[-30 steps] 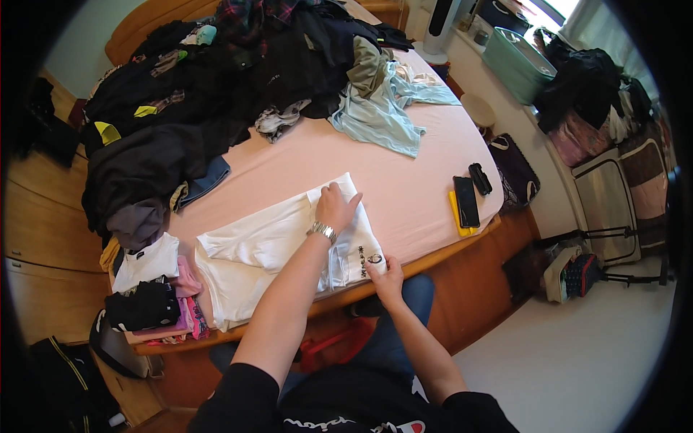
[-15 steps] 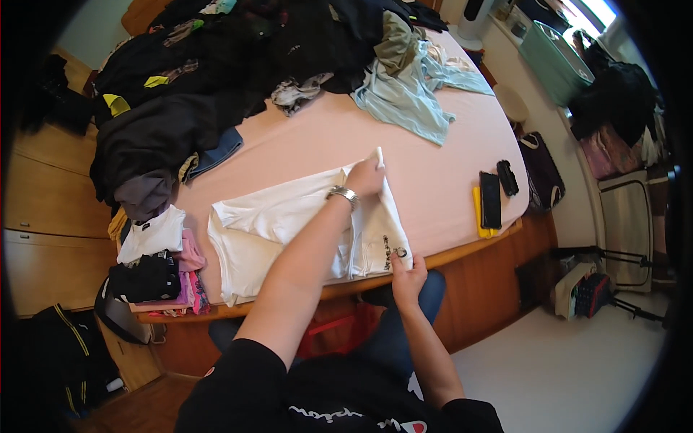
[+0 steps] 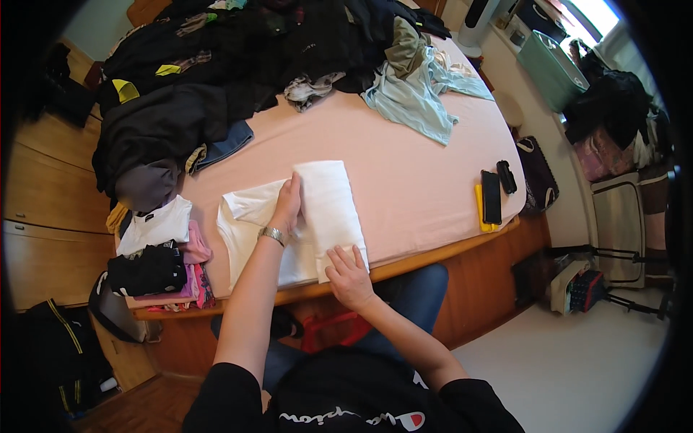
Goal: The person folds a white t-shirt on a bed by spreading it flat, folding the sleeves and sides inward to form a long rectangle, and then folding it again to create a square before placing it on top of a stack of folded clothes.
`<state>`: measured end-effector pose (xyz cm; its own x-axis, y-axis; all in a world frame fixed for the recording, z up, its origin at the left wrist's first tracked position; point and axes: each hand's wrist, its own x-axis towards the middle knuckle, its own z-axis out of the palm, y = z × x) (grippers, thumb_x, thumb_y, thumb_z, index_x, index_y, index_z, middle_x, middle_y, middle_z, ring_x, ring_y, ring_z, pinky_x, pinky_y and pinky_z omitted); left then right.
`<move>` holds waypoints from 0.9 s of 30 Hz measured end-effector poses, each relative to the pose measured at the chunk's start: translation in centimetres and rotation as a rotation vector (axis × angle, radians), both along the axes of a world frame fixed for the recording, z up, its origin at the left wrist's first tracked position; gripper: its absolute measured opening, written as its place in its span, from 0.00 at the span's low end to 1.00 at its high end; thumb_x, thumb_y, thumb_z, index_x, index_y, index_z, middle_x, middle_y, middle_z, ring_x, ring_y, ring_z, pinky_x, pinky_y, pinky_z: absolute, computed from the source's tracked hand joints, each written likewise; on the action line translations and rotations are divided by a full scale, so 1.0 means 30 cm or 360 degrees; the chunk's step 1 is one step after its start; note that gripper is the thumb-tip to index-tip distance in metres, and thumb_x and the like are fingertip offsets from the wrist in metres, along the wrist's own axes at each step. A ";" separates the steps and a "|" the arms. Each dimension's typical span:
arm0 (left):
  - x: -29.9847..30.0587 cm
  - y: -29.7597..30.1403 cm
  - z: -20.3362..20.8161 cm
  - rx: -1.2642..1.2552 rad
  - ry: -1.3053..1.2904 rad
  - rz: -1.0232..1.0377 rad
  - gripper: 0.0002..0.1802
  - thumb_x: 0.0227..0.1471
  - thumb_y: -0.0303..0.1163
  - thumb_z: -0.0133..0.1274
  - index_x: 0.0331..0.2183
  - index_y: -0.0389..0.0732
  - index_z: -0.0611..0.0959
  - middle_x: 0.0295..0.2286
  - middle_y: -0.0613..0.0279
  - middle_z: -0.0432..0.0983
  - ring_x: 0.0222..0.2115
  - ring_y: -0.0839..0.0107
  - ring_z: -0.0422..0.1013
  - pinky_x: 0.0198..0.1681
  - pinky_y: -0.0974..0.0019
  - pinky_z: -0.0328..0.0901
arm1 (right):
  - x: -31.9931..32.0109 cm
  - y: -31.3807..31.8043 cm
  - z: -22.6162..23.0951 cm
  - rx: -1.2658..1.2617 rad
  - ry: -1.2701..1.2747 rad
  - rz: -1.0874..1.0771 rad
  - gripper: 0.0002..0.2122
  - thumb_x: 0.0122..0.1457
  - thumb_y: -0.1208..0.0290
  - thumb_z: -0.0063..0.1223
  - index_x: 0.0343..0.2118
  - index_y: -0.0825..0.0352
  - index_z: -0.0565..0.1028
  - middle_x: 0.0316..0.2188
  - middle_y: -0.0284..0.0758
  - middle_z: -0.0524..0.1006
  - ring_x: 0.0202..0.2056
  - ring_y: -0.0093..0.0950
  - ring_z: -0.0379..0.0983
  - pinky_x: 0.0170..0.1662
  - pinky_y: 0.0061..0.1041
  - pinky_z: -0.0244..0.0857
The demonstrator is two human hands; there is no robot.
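A white T-shirt (image 3: 332,206) lies near the front edge of the bed, with its right part folded over in a smooth rectangular panel. My left hand (image 3: 287,206), with a metal-band watch on the wrist, is turned edgewise along the left side of that panel, its fingers stretched out. Lower down, my right hand (image 3: 350,278) rests flat on the near end of the panel with the fingers spread. The shirt's sleeve and left side show to the left of my left hand; my left forearm hides part of its body.
Stacked folded clothes (image 3: 155,270) stand at the bed's left corner. Dark clothes (image 3: 188,108) are heaped along the far left, and a light blue garment (image 3: 411,101) lies at the back. Black cases (image 3: 491,196) and a yellow item sit at the right edge.
The shirt's right side has been folded over to the left, and its printed part no longer shows. Both hands moved left, and the right hand went from gripping the hem to lying flat.
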<state>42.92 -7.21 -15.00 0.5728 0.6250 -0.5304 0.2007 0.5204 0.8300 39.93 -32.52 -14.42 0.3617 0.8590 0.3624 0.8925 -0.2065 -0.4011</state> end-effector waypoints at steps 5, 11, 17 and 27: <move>-0.055 0.024 -0.112 0.1227 0.0470 -0.0208 0.20 0.61 0.41 0.48 0.46 0.33 0.73 0.34 0.47 0.76 0.33 0.54 0.73 0.41 0.57 0.69 | -0.019 0.032 0.098 -0.0250 0.0258 0.0098 0.12 0.53 0.63 0.54 0.36 0.66 0.74 0.53 0.48 0.70 0.60 0.42 0.62 0.64 0.50 0.49; -0.035 -0.116 -0.002 0.2475 0.0180 -0.0836 0.28 0.58 0.43 0.49 0.56 0.38 0.70 0.57 0.45 0.64 0.59 0.49 0.58 0.61 0.47 0.52 | 0.089 0.156 -0.018 -0.0566 0.0053 -0.0395 0.33 0.60 0.52 0.47 0.64 0.68 0.60 0.66 0.53 0.51 0.68 0.50 0.42 0.67 0.51 0.38; 0.031 -0.125 -0.079 0.2254 0.0409 -0.1181 0.40 0.59 0.53 0.42 0.64 0.38 0.58 0.65 0.49 0.48 0.67 0.53 0.42 0.68 0.50 0.36 | 0.053 0.113 -0.056 -0.0552 0.0144 -0.0422 0.31 0.61 0.54 0.47 0.62 0.69 0.62 0.65 0.57 0.51 0.67 0.54 0.43 0.66 0.49 0.41; 0.213 -0.230 0.128 0.1947 0.0981 -0.0914 0.29 0.42 0.47 0.64 0.40 0.36 0.73 0.39 0.51 0.72 0.44 0.54 0.70 0.46 0.52 0.68 | -0.002 -0.060 -0.166 0.0491 0.1393 -0.0949 0.29 0.53 0.67 0.64 0.54 0.76 0.66 0.44 0.51 0.74 0.42 0.37 0.74 0.45 0.31 0.68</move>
